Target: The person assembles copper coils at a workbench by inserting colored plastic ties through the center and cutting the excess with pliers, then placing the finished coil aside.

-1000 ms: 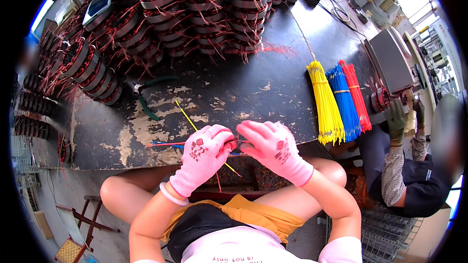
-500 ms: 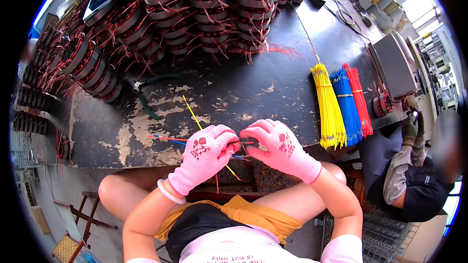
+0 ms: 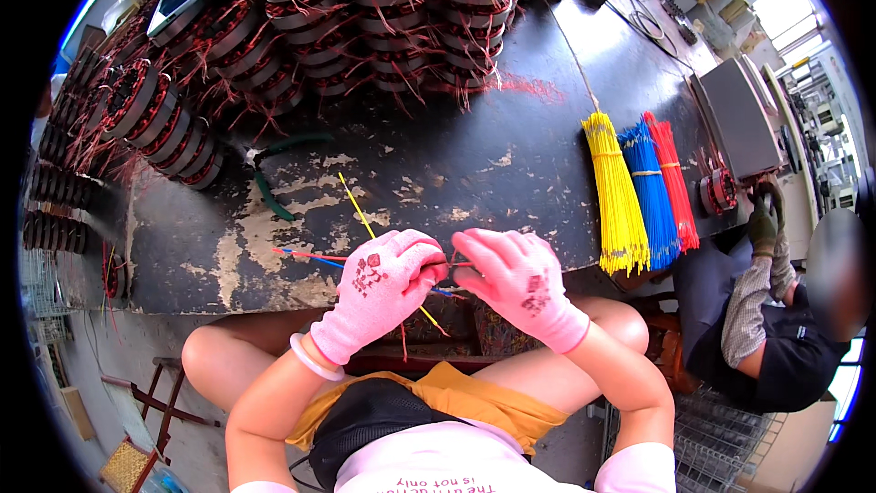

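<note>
My left hand (image 3: 376,281), in a pink glove, is closed around several thin wires above the table's front edge. A yellow wire (image 3: 355,203) sticks out beyond it and comes out again below the fingers. A red wire (image 3: 306,256) and a blue wire (image 3: 332,262) point out to the left. My right hand (image 3: 518,281), gloved alike, faces it with the fingertips pinched at a short reddish wire end (image 3: 463,264) between the hands. The fingers partly hide this spot, so the joint itself does not show.
Stacked motor stators (image 3: 383,27) with loose red leads fill the table's back left; a leaning stack (image 3: 160,123) stands nearer. Green-handled pliers (image 3: 265,184) lie close by. Yellow (image 3: 613,196), blue (image 3: 650,187) and red (image 3: 673,184) wire bundles lie right. Another person (image 3: 766,329) sits far right.
My right hand's fingers have straightened somewhat and the hand has turned slightly beside the wire end. My left hand keeps its hold on the wires, nearly in place.
</note>
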`<control>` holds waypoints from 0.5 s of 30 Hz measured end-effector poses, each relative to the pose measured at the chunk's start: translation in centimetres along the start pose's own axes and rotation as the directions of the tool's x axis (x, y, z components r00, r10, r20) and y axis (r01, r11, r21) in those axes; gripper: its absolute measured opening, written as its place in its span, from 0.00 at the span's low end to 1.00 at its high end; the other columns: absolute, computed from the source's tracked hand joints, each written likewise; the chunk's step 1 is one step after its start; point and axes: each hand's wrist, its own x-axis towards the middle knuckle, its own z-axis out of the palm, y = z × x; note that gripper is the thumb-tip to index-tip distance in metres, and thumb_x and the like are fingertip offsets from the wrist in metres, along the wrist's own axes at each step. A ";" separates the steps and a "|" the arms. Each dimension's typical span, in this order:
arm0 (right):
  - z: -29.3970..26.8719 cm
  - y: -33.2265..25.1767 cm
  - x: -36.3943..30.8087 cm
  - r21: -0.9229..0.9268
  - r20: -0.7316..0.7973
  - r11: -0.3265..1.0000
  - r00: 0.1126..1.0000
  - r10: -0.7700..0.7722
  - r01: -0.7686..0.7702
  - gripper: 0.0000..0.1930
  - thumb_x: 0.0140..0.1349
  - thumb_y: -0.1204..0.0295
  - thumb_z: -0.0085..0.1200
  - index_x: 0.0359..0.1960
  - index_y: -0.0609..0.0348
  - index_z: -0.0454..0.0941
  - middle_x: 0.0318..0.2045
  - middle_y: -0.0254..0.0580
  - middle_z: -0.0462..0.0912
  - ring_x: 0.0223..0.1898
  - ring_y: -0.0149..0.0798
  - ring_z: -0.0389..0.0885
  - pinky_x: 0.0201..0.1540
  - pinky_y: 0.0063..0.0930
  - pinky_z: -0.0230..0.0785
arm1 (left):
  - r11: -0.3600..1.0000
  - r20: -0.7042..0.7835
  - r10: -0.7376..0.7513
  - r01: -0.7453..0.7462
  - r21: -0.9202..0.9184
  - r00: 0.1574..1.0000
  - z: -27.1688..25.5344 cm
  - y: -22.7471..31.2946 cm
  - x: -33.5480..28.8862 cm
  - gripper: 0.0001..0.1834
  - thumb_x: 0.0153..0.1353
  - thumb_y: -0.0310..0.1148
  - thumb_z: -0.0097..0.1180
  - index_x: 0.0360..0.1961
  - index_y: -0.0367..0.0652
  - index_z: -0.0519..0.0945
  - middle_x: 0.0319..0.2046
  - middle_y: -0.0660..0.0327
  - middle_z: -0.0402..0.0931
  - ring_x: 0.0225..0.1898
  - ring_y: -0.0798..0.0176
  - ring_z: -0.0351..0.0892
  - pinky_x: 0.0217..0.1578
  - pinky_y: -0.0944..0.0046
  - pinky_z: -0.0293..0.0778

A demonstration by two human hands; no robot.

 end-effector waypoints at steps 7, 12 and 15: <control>0.2 0.5 0.3 0.490 0.831 0.037 0.480 0.282 -0.871 0.13 0.72 0.65 0.49 0.42 0.60 0.83 0.29 0.33 0.83 0.29 0.26 0.77 0.34 0.26 0.73 | 1.000 0.047 0.002 -0.002 0.007 0.999 -0.4 0.2 0.0 0.08 0.54 0.23 0.64 0.36 0.43 0.82 0.38 0.60 0.82 0.38 0.52 0.83 0.40 0.55 0.79; -0.6 1.1 0.4 0.273 0.211 0.956 0.976 0.047 -0.105 0.11 0.67 0.66 0.56 0.43 0.60 0.81 0.32 0.41 0.86 0.34 0.44 0.85 0.40 0.35 0.76 | 1.000 0.020 0.001 -0.001 -0.003 1.000 0.0 0.2 0.0 0.08 0.54 0.23 0.65 0.36 0.43 0.82 0.38 0.61 0.82 0.38 0.52 0.83 0.40 0.55 0.79; 0.0 0.7 0.7 0.444 0.322 0.838 0.929 0.181 -0.317 0.11 0.66 0.66 0.58 0.39 0.61 0.82 0.31 0.44 0.85 0.33 0.50 0.85 0.37 0.39 0.76 | 1.000 0.031 0.023 -0.023 0.011 0.999 -0.1 0.2 0.1 0.08 0.54 0.24 0.65 0.36 0.43 0.82 0.38 0.61 0.82 0.38 0.52 0.83 0.40 0.55 0.79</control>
